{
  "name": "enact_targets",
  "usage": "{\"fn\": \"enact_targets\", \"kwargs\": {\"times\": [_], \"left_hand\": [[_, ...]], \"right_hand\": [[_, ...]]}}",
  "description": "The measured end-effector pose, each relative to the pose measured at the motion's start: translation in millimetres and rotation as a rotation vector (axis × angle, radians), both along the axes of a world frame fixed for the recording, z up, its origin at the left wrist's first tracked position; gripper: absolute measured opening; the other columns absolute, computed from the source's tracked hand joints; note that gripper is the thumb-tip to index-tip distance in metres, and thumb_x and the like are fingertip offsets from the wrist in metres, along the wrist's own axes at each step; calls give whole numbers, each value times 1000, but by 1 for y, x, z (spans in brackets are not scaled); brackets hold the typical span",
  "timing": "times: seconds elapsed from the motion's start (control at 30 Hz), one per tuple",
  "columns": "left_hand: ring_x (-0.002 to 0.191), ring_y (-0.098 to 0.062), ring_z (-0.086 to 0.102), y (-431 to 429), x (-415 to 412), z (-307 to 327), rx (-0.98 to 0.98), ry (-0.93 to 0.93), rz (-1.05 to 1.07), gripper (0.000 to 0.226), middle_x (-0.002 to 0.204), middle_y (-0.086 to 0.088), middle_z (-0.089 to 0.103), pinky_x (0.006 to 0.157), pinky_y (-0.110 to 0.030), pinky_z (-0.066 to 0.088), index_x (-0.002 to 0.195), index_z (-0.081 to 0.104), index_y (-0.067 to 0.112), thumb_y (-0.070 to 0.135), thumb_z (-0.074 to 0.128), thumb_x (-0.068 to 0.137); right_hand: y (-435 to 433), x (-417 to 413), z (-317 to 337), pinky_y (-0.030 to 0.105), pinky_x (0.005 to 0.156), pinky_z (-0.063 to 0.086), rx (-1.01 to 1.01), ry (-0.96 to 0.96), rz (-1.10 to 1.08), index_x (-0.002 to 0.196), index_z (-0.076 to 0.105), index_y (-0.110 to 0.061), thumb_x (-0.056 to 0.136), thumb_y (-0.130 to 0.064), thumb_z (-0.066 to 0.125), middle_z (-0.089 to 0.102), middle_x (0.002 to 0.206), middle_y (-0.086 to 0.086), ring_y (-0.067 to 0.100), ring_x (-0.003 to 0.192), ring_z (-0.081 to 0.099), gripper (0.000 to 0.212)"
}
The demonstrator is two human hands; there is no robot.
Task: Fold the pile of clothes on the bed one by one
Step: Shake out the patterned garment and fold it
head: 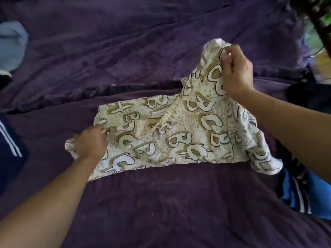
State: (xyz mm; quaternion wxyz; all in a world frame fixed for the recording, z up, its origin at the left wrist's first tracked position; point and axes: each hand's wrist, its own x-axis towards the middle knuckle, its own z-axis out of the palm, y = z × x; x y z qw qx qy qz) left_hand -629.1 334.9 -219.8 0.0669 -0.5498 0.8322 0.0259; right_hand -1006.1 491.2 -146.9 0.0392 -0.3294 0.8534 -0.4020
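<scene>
So, printed garment (pixel 179 133): a cream cloth with gold letters, spread across the middle of the bed, mostly flat. Its far right part is raised into a peak and its near right corner droops crumpled.
Right hand (pixel 236 72): pinches the raised far right part between thumb and fingers, holding it up off the cover.
Left hand (pixel 90 142): closed on the left edge, with a small bunch of cloth gathered just beside it.
Step in hand: by my reading, squaring up or making the first fold.
Doing it well: keep the left edge anchored and taut; carry the lifted part over in one sweep so its edge meets the opposite edge, then smooth outward from the middle.
Watch for: the drooping near right corner, which could get trapped under the fold; straighten it first.
Bed (pixel 161 203): purple cover, rumpled, with a ridge across just beyond the garment.
Other clothes: a navy striped piece (pixel 9 145) at the left edge and a blue striped piece (pixel 293 190) near right, both likely awaiting their turn.
</scene>
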Motion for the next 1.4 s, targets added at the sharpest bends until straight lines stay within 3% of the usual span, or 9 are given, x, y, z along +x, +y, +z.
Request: {"fn": "enact_targets", "kwargs": {"times": [0.27,0.4,0.57,0.67,0.8,0.97,1.17,1.27,1.4], "left_hand": [[113,-42,42,-20,-40,-42,-25,31,-170,44,120,-23,48,100,-55,33,116,56,5,2,68,74],[124,-37,43,27,-84,-56,77,199,-490,44,131,-17,49,105,-53,34,127,55,10,34,57,90],[119,-33,49,39,-142,-68,230,179,-406,61,126,-11,58,103,-50,36,134,45,15,50,60,86],[101,-28,54,32,-161,-68,201,91,-413,27,105,-6,68,89,-43,37,106,64,15,36,57,90],[88,-32,58,29,-178,-58,125,124,-258,15,89,-12,67,81,-42,38,93,67,11,22,59,91],[114,-37,46,51,-203,-40,123,24,-198,30,122,-18,53,92,-48,38,118,57,11,19,57,89],[105,-32,52,110,-214,-41,155,139,-350,33,115,-15,54,85,-46,46,118,56,8,22,60,88],[107,-33,52,124,-212,-52,207,88,-340,38,120,-16,53,83,-48,48,123,54,8,22,60,88],[110,-35,51,123,-208,-60,229,66,-349,45,123,-17,52,85,-49,46,128,53,8,17,64,85]], "right_hand": [[-16,-43,-72,45,79,40,629,-28,-77,132,36,-23,97,-33,42,56,123,17,41,107,55,37],[51,-38,-80,48,95,41,593,-104,-135,137,38,-30,90,-58,44,52,134,10,36,119,51,55],[155,-18,-77,50,108,34,718,-241,-192,142,37,-29,72,-83,47,44,145,2,27,131,43,89],[195,-13,-82,42,96,38,897,-151,-28,108,65,-23,77,-65,63,62,118,0,27,114,55,52],[189,-46,-86,29,56,32,752,-172,-109,57,52,-22,84,-51,63,51,59,-6,28,68,56,41],[188,-115,-71,37,82,49,566,-282,-464,103,72,-21,88,-34,60,71,103,13,33,99,63,23],[210,-67,-62,39,95,48,722,-438,-248,139,41,-21,61,-75,70,59,130,6,28,118,57,100],[228,-49,-79,40,82,52,730,-659,-260,111,59,0,74,-31,77,68,105,16,30,99,63,51],[242,-77,-75,31,63,57,18,-1202,-419,103,65,10,85,-7,63,74,89,14,24,77,71,25]]}}
